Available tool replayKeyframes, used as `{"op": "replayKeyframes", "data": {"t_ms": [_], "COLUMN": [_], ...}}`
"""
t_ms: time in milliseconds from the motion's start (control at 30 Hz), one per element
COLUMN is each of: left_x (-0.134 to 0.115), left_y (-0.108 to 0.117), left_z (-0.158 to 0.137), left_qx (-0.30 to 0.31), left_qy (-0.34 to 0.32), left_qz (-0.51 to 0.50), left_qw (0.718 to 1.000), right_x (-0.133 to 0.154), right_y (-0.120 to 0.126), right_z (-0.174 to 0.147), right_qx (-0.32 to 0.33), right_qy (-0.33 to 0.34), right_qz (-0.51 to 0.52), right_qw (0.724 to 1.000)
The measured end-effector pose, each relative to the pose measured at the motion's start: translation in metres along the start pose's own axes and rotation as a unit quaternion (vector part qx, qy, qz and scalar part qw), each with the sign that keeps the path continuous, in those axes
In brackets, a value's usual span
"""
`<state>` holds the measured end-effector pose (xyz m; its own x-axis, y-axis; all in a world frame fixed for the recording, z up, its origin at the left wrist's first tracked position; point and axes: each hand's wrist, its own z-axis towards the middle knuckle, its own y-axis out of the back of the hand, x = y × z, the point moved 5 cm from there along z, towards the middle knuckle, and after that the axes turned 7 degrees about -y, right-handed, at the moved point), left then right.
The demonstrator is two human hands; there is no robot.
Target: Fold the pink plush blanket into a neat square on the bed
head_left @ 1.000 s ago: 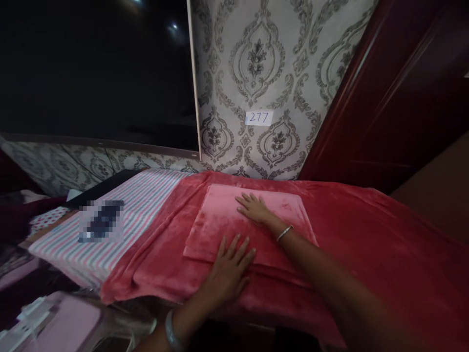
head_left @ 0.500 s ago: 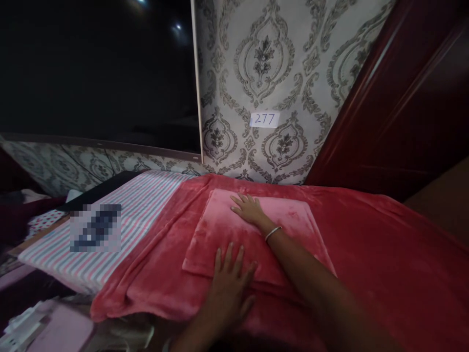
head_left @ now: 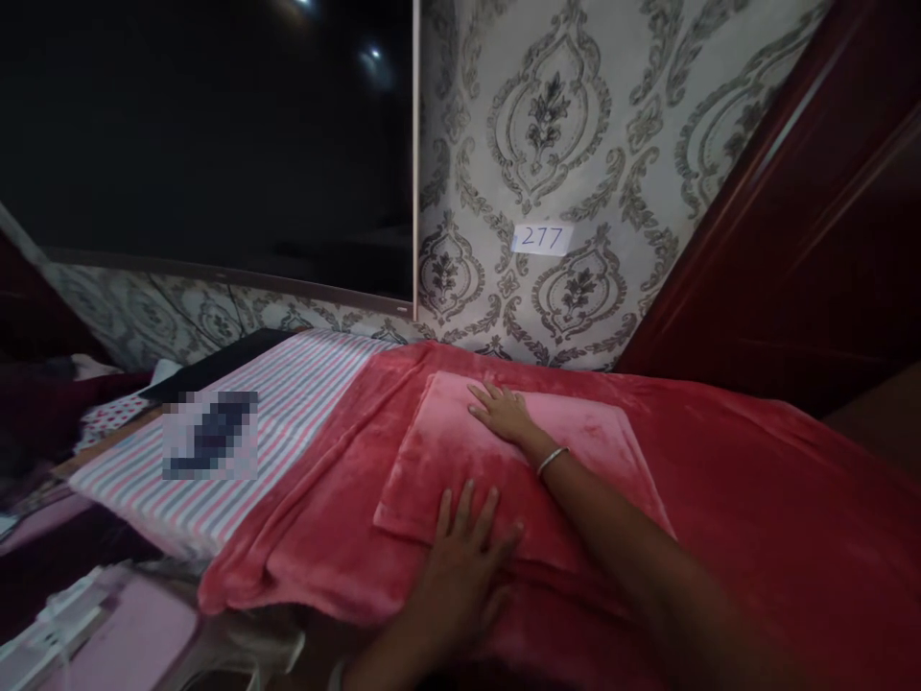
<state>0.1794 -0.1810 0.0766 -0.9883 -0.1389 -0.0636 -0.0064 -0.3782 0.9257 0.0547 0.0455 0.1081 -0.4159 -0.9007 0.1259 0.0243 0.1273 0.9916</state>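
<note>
A flat rectangle of pink-red plush cloth (head_left: 597,437) lies on a larger red plush blanket (head_left: 720,461); whether it is folded or a separate cover I cannot tell. My right hand (head_left: 502,413), below a silver bangle (head_left: 553,459), rests flat on the cloth's far, paler part with fingers spread. Lower down, my left hand (head_left: 466,566) lies over the near edge of the cloth, fingers stretched out and apart. Neither hand grips anything. The right forearm covers part of the cloth's right side.
Left of the blanket is a striped sheet (head_left: 288,413) bearing a blurred dark object (head_left: 212,437). Behind stand a large black screen (head_left: 216,144), patterned wallpaper with a paper label "277" (head_left: 542,239), and dark red wood (head_left: 806,240). A pink item (head_left: 136,633) sits at lower left.
The view has swung slightly left, so everything appears a little further right. Both hands stay flat on the plush cloth in nearly the same places.
</note>
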Motion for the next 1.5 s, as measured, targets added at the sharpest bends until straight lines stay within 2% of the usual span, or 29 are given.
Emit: {"op": "replayKeyframes", "data": {"t_ms": [100, 233, 400, 533, 700, 933, 1100, 1200, 1267, 1500], "left_x": [0.013, 0.041, 0.056, 0.054, 0.055, 0.059, 0.063, 0.064, 0.064, 0.064], "left_y": [0.016, 0.034, 0.022, 0.010, 0.010, 0.014, 0.015, 0.016, 0.017, 0.021], "left_z": [0.000, -0.004, -0.019, -0.026, -0.024, -0.023, -0.022, -0.020, -0.019, -0.018], "left_qx": [-0.029, -0.064, -0.058, -0.067, -0.078, -0.079, -0.099, -0.110, -0.111, -0.117], "left_qy": [0.001, 0.050, 0.083, 0.088, 0.081, 0.068, 0.053, 0.053, 0.055, 0.067], "left_qz": [0.023, 0.065, 0.076, 0.082, 0.081, 0.085, 0.089, 0.080, 0.077, 0.066], "left_qw": [0.999, 0.995, 0.992, 0.990, 0.990, 0.991, 0.990, 0.989, 0.989, 0.989], "right_x": [0.014, 0.055, 0.086, 0.084, 0.079, 0.082, 0.081, 0.065, 0.042, -0.094], "right_y": [0.013, 0.024, 0.007, -0.007, -0.010, -0.004, 0.013, 0.029, 0.039, 0.062], "right_z": [0.004, 0.013, 0.026, 0.034, 0.045, 0.044, 0.038, 0.025, 0.009, -0.068], "right_qx": [0.009, 0.003, 0.034, 0.035, 0.024, 0.007, -0.001, -0.022, -0.031, -0.042], "right_qy": [0.000, 0.049, 0.070, 0.078, 0.089, 0.089, 0.077, 0.063, 0.050, -0.047], "right_qz": [0.010, 0.021, 0.016, 0.018, 0.028, 0.048, 0.063, 0.076, 0.077, 0.012], "right_qw": [1.000, 0.999, 0.997, 0.996, 0.995, 0.995, 0.995, 0.995, 0.995, 0.998]}}
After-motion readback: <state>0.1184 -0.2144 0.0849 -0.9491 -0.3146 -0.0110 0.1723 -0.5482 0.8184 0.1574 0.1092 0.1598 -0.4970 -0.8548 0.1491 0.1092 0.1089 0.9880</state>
